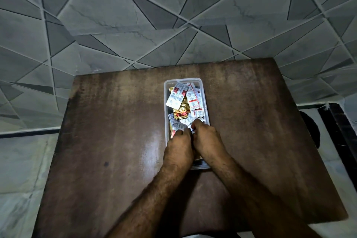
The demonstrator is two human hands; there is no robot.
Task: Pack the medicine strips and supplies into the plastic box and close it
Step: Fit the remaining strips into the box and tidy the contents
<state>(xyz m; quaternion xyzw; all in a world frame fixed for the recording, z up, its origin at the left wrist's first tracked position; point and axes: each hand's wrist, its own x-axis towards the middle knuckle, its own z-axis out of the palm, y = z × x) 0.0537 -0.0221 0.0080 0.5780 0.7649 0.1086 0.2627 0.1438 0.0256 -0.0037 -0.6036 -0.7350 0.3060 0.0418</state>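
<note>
A clear plastic box (205,91) lies lengthwise in the middle of the brown wooden table (116,141), without a lid on it. Inside it lie several medicine strips: silver and red ones (176,97) at the far end and gold foil ones (181,111) in the middle. Both my hands reach into the near half of the box, side by side. My left hand (178,146) and my right hand (206,137) pinch silver strips (178,126) between their fingertips. My hands and forearms hide the near end of the box. No lid is in view.
The table stands on a grey floor of angular tiles (173,15). A dark object (311,129) shows past the table's right edge. Bare tabletop lies to either side of the box.
</note>
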